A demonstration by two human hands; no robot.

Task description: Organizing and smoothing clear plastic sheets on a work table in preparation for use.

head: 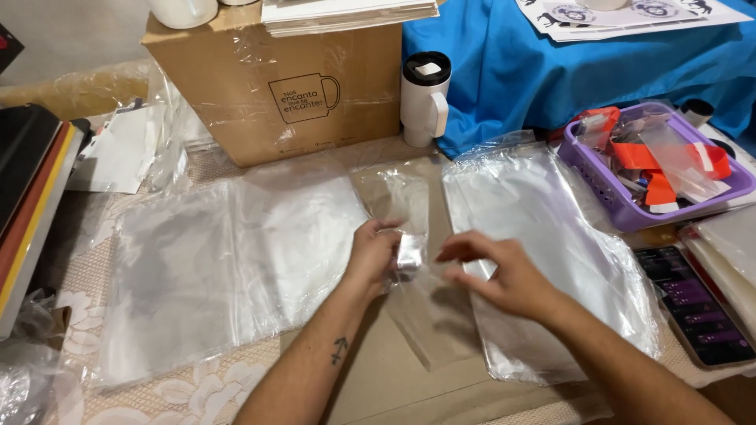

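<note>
My left hand (373,253) pinches a small folded piece of clear plastic (409,250) at the middle of the table. My right hand (504,271) hovers just to the right of it, fingers curled and touching a thin clear plastic bag (425,315) that lies on brown cardboard. A narrow clear bag (394,195) lies just beyond my hands. A large stack of clear bags (228,260) is spread out at the left, and another stack of clear bags (543,228) lies at the right under my right forearm.
A cardboard box (276,79) stands at the back, with a white lidded tumbler (425,94) beside it and blue cloth (551,63) behind. A purple basket (661,169) with red and clear pieces sits at the right, a phone (697,307) below it. Flat boards (31,197) lie at the left edge.
</note>
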